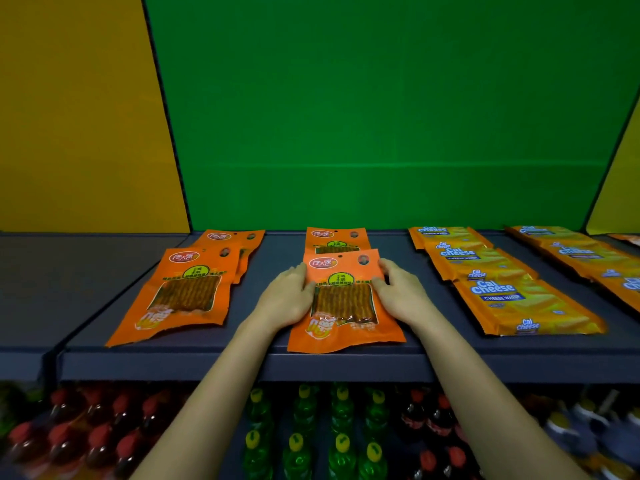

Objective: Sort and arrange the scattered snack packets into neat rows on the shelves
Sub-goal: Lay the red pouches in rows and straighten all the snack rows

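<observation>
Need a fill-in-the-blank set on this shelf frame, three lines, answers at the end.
The left hand and right hand touch the middle front packet, coloured ____. The wafer packets on the right read Cal ____. Under the shelf stand rows of ____.
Missing: orange; Cheese; bottles.

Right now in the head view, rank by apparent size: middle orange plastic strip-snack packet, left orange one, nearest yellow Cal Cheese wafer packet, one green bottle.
1. Middle orange plastic strip-snack packet and left orange plastic packet: alike, not ranked.
2. Nearest yellow Cal Cheese wafer packet.
3. Green yellow-capped plastic bottle, farther away, so unsure.
</observation>
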{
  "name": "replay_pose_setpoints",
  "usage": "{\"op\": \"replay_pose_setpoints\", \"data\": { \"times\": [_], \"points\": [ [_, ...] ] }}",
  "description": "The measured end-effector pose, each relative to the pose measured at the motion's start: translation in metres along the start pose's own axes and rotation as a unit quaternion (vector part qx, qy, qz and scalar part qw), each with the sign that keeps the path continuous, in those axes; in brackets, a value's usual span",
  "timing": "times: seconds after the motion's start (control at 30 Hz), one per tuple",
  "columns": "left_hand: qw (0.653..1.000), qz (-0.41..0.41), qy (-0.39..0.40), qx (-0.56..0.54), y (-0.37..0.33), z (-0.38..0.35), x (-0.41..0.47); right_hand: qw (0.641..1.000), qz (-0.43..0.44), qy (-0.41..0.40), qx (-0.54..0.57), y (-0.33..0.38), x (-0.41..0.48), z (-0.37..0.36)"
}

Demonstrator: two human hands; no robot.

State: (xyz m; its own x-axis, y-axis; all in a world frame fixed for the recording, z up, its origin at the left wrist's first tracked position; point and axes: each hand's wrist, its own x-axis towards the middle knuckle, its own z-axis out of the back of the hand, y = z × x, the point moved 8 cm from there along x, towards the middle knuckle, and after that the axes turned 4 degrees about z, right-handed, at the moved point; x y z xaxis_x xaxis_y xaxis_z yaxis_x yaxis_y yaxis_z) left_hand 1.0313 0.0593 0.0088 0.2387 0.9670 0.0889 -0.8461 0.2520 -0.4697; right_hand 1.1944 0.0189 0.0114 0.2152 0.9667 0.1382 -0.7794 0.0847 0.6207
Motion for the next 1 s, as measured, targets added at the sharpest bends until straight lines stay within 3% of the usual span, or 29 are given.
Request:
{"op": "replay_pose_setpoints", "data": {
  "times": [0.17, 0.33, 0.43, 0.6, 0.73, 0.83, 1.0],
  "points": [
    [0.995, -0.011, -0.08, -0.064, 0.007, 0.021, -0.006, 1.0, 0.016, -0.002, 0.007, 0.005, 0.0, 0.006],
    [0.979, -0.007, -0.197, -0.062, 0.043, 0.071, -0.016, 0.999, 0.041, -0.032, 0.007, 0.032, -0.005, 0.022],
    [0.972, 0.022, -0.226, -0.058, 0.077, 0.103, -0.017, 0.997, 0.071, -0.037, 0.022, 0.065, -0.005, 0.018],
    [0.978, 0.107, -0.174, -0.047, 0.149, 0.123, -0.013, 0.996, 0.09, 0.012, 0.026, 0.122, -0.003, -0.028],
    [0.979, 0.178, -0.049, -0.088, 0.197, 0.112, -0.006, 0.995, 0.067, 0.069, 0.013, 0.154, -0.001, -0.09],
    [0.979, 0.157, 0.007, -0.132, 0.206, 0.103, -0.002, 0.995, 0.032, 0.093, -0.002, 0.162, -0.004, -0.128],
    [0.995, 0.083, 0.013, -0.062, 0.196, 0.098, 0.005, 0.998, 0.052, 0.034, -0.032, 0.169, -0.004, -0.139]
  ]
}}
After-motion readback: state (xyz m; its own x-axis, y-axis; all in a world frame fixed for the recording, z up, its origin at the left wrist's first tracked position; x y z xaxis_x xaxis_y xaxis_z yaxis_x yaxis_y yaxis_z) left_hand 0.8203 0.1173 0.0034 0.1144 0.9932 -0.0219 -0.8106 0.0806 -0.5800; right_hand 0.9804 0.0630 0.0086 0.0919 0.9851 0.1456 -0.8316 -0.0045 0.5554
